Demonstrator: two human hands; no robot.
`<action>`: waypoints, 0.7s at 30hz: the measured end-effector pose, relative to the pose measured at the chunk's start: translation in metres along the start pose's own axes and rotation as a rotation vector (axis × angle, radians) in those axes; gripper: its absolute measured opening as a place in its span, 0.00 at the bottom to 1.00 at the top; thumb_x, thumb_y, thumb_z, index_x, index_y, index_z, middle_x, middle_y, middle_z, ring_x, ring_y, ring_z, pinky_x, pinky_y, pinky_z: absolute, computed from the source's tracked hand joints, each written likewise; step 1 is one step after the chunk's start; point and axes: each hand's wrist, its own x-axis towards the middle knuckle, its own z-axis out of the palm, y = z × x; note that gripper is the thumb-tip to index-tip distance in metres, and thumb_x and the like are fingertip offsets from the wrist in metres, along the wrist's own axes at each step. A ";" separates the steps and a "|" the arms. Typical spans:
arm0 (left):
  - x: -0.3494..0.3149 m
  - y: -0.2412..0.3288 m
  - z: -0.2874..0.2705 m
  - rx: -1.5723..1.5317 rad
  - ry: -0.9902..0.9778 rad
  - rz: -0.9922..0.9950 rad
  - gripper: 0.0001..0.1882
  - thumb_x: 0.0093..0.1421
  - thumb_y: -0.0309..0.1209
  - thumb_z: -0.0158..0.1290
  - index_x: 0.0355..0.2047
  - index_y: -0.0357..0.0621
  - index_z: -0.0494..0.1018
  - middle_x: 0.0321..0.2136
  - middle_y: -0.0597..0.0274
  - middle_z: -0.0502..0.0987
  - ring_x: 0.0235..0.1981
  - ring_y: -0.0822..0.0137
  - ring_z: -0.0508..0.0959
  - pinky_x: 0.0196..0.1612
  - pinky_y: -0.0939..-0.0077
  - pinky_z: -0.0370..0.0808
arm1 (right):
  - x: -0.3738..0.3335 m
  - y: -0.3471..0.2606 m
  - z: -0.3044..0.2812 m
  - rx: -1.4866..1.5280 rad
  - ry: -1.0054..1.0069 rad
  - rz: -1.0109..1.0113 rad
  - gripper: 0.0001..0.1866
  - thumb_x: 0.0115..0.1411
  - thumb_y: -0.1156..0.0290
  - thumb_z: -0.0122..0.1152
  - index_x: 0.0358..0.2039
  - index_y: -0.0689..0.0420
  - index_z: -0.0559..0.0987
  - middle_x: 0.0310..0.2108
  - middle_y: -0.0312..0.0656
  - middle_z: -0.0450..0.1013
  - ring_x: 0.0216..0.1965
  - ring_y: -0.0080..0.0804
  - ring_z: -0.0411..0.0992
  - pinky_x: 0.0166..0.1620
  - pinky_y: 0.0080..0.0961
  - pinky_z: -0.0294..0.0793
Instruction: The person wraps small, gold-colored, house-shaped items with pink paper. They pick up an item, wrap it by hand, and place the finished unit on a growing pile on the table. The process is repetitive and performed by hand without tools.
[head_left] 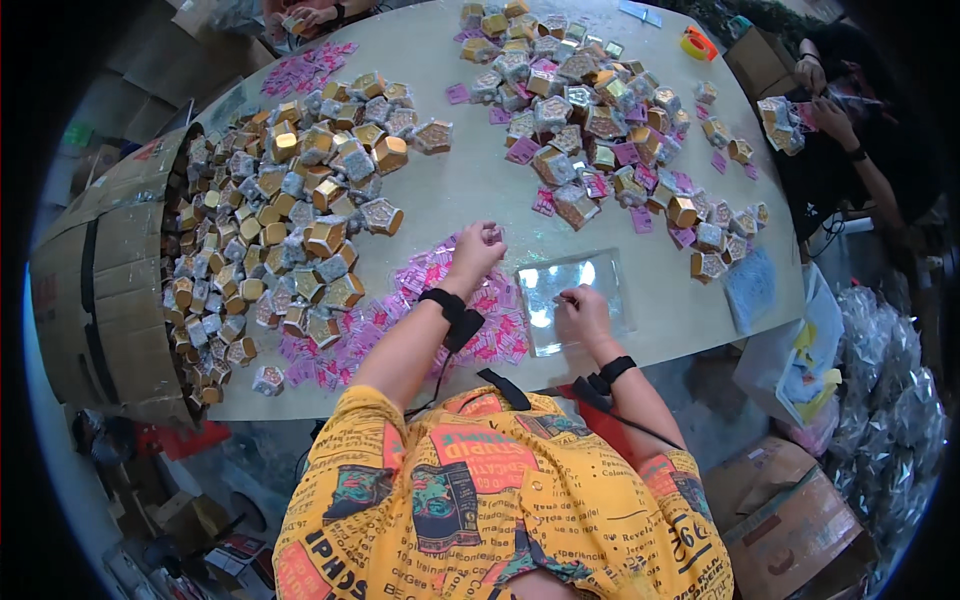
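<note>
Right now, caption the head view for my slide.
Left hand by pink cards, right hand over clear plastic, amid heaps of gold pieces.

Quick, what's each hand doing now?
Left hand: fingers curled; whether closed on anything can't be told.
Right hand: fingers bent over clear plastic; grip can't be told.

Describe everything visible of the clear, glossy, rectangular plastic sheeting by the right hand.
The clear, glossy, rectangular plastic sheeting lies flat on the pale, smooth table, near the wearer's edge. It looks like thin film, perhaps layered; bright white glare marks its surface, and its outline shows greyish. The bare right hand, fingers curled, is over its right part; whether they touch it cannot be told. Flat pink printed cards lie along its left side.
</note>
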 end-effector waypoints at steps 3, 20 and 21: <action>-0.011 0.018 -0.029 -0.591 -0.119 -0.354 0.26 0.52 0.29 0.55 0.51 0.36 0.65 0.31 0.58 0.76 0.27 0.65 0.77 0.30 0.73 0.75 | 0.008 0.003 -0.009 -0.044 -0.053 -0.004 0.07 0.46 0.76 0.60 0.28 0.61 0.80 0.27 0.50 0.73 0.30 0.45 0.73 0.36 0.35 0.72; -0.069 0.062 -0.066 -1.179 -0.253 -0.311 0.19 0.59 0.26 0.48 0.51 0.40 0.61 0.39 0.52 0.74 0.39 0.59 0.77 0.46 0.61 0.75 | 0.014 -0.023 -0.043 0.720 -0.134 0.225 0.06 0.50 0.82 0.55 0.30 0.69 0.77 0.24 0.43 0.74 0.26 0.26 0.76 0.27 0.18 0.75; -0.071 0.065 -0.065 -1.170 -0.260 -0.309 0.19 0.59 0.26 0.48 0.51 0.40 0.62 0.39 0.53 0.74 0.39 0.60 0.77 0.45 0.62 0.76 | 0.012 -0.028 -0.045 0.770 -0.115 0.235 0.06 0.50 0.82 0.55 0.31 0.68 0.77 0.24 0.43 0.74 0.26 0.26 0.76 0.28 0.19 0.75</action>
